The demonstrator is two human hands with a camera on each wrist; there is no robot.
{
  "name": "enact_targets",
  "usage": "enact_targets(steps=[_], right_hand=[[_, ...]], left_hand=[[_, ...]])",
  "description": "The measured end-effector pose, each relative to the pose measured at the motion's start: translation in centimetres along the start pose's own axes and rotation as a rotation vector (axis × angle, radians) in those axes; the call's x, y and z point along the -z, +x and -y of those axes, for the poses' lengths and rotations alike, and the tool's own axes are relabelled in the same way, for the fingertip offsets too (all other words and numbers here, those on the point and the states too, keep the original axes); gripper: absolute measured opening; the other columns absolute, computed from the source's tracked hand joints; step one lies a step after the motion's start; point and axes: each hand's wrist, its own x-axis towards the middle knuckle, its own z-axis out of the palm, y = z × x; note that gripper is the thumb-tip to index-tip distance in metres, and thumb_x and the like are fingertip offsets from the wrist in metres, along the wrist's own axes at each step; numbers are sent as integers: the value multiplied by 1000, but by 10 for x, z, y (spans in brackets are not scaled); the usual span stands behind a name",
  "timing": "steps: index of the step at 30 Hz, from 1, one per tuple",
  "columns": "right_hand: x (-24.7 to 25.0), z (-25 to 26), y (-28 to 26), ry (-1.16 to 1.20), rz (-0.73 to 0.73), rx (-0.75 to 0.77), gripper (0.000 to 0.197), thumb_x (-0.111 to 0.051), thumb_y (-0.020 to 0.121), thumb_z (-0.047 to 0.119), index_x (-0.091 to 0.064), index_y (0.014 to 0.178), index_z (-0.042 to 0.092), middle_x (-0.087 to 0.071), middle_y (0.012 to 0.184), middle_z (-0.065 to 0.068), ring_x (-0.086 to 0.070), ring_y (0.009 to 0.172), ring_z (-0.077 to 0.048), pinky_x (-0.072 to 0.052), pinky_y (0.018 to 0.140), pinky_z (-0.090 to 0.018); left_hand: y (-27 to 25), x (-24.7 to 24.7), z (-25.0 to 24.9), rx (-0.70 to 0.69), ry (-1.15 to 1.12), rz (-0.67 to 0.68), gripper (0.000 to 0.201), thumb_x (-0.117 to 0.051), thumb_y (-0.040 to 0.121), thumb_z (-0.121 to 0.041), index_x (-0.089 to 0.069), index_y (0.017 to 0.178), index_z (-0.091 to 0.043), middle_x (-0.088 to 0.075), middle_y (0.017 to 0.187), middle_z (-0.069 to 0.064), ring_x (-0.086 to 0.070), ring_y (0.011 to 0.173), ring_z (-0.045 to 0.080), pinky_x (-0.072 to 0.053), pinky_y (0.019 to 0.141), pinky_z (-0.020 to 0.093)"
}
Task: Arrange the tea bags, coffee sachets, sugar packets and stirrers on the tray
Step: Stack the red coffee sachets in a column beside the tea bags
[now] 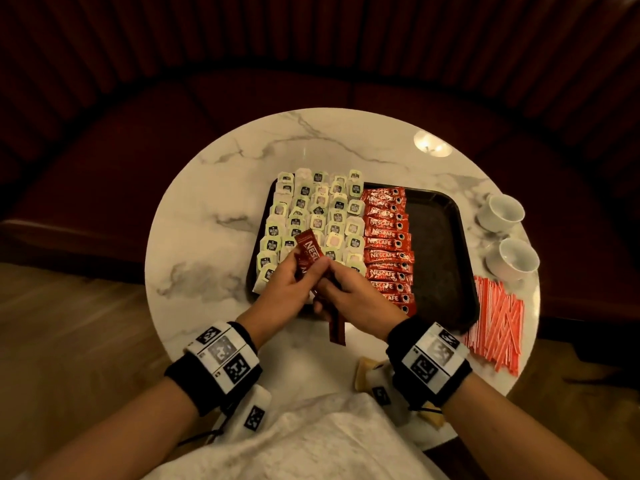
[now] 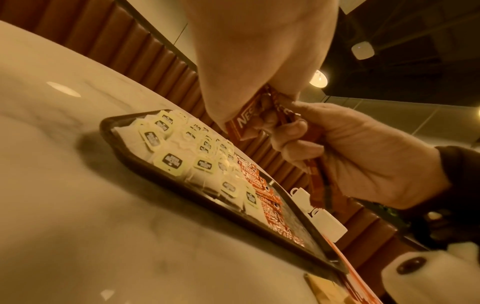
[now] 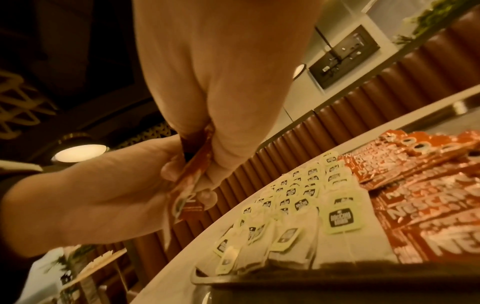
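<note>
A dark tray (image 1: 440, 258) sits on the round marble table. Tea bags (image 1: 311, 216) fill its left part in rows. A column of red coffee sachets (image 1: 388, 244) lies beside them, and the tray's right part is bare. Over the tray's near-left edge, my left hand (image 1: 289, 284) and right hand (image 1: 348, 292) together grip a small bunch of red coffee sachets (image 1: 308, 252); one sachet end hangs down towards me. In the left wrist view the held sachets (image 2: 244, 123) are pinched between both hands. Red-and-white stirrers (image 1: 495, 323) lie in a heap right of the tray.
Two white cups (image 1: 504, 211) (image 1: 516, 259) stand at the table's right edge, behind the stirrers. Pale brownish packets (image 1: 363, 374) lie near my right wrist, partly hidden. A white cloth (image 1: 311, 438) covers my lap at the near edge. A dark red bench curves behind the table.
</note>
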Motion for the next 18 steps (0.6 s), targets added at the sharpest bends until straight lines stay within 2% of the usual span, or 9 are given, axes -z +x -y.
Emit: enact_targets(steps=[2, 4, 6, 7, 8, 10, 13, 15, 18], right_hand=[[1, 0, 2, -14, -1, -7, 17, -40, 106, 15, -53, 111, 25, -61, 85, -2, -63, 69, -8, -58, 67, -29], [4, 0, 2, -4, 15, -21, 21, -41, 106, 20, -50, 124, 26, -64, 88, -5, -65, 73, -15, -59, 75, -37], [9, 1, 0, 0, 36, -42, 30, -41, 106, 25, -43, 133, 36, -66, 85, -6, -65, 74, -19, -58, 73, -33], [13, 1, -1, -11, 25, -56, 30, -40, 106, 28, -44, 134, 37, -66, 82, -5, -65, 72, -18, -55, 69, -28], [18, 0, -1, -25, -6, -72, 27, -39, 106, 29, -48, 131, 33, -66, 79, -3, -63, 69, -16, -52, 63, -24], [29, -1, 0, 11, -103, -102, 26, -38, 107, 30, -55, 125, 24, -63, 75, 0, -55, 61, -11, -45, 55, -21], [40, -1, 3, 338, -241, -89, 27, -34, 108, 19, -57, 123, 17, -58, 75, -5, -45, 55, -8, -43, 54, -22], [43, 3, 2, 549, -310, -47, 30, -32, 108, 13, -57, 124, 12, -61, 76, -7, -50, 57, -9, -49, 58, -22], [41, 8, 3, 718, -357, 12, 33, -30, 108, 15, -55, 129, 11, -71, 88, -10, -66, 76, -14, -57, 70, -24]], left_hand=[[1, -1, 2, -4, -6, -40, 9, -50, 98, -33, -57, 101, -29, -67, 78, -15, -64, 72, -2, -51, 62, 18], [4, -1, 5, 15, -36, -85, 13, -49, 98, -36, -59, 102, -29, -69, 90, -9, -66, 83, 8, -53, 68, 23], [9, 4, 7, 36, -68, -142, 17, -48, 97, -39, -60, 105, -30, -71, 100, -4, -68, 93, 16, -54, 80, 33], [12, 6, 6, 38, -59, -165, 16, -48, 97, -38, -60, 105, -31, -71, 104, -5, -68, 99, 14, -53, 87, 34], [14, 8, 5, 33, -46, -171, 15, -47, 99, -34, -60, 104, -31, -71, 103, -8, -67, 101, 9, -51, 90, 31], [16, 10, 3, 37, -53, -160, 17, -45, 102, -21, -61, 99, -23, -70, 93, -10, -68, 88, 1, -53, 82, 24], [16, 9, -1, 86, -116, -108, 16, -42, 102, -8, -55, 100, -16, -59, 78, -3, -58, 63, 7, -49, 59, 17], [15, 6, -1, 89, -52, -46, 12, -44, 102, -12, -55, 98, -19, -52, 71, -4, -47, 57, 6, -42, 53, 17], [11, -3, -3, 50, 108, 57, 11, -54, 97, -32, -56, 90, -25, -58, 63, -11, -52, 57, 2, -42, 58, 16]])
